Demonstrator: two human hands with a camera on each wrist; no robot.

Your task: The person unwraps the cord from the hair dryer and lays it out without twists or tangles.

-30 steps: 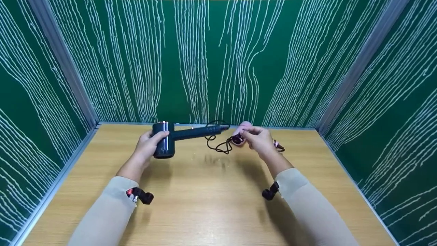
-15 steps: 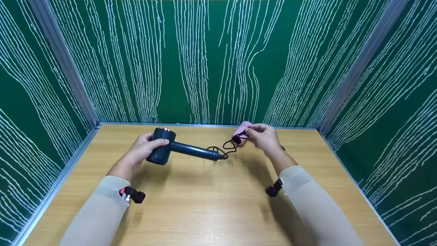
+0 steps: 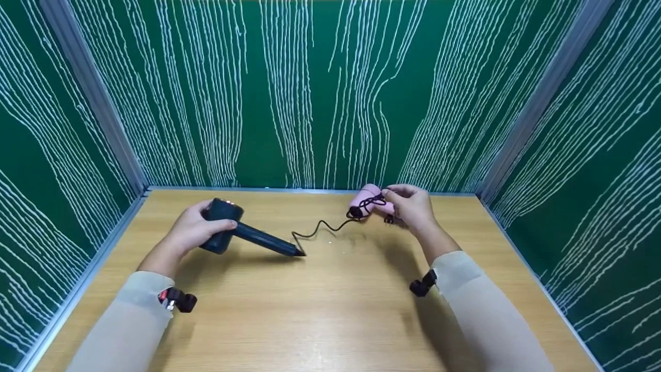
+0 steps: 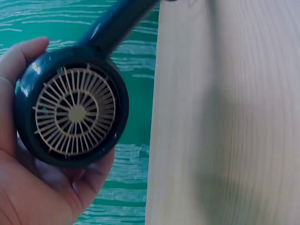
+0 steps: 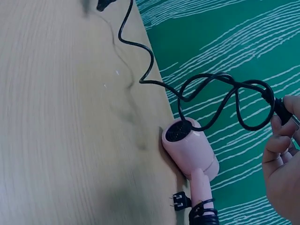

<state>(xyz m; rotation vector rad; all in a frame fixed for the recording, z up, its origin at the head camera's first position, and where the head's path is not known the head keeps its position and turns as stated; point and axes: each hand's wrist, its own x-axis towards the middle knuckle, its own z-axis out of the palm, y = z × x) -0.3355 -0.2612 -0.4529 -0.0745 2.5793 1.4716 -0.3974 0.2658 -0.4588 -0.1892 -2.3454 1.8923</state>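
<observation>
My left hand (image 3: 193, 227) grips the barrel of a dark teal hair dryer (image 3: 263, 241), whose handle slants down to the right. The left wrist view shows the dryer's round vent grille (image 4: 76, 114), with fingers and thumb curled around the barrel. From the handle's end a black cord (image 3: 321, 223) runs right in a loose zigzag. My right hand (image 3: 415, 209) pinches the plug (image 5: 281, 110) on the cord's far end, where the cord forms loops (image 5: 225, 79). Beneath those loops lies a pink hair dryer (image 5: 191, 151) on the table.
The pink dryer's own cord (image 5: 205, 214) is wound around its handle, its two-prong plug (image 5: 179, 200) sticking out. The wooden table (image 3: 320, 315) is bounded by green walls (image 3: 341, 103) with white wavy lines, close behind the pink dryer.
My left hand has moved left and nearer, and the teal dryer's handle has swung downward. My right hand has shifted slightly right. The cord between them has stretched out, and more of the pink dryer shows.
</observation>
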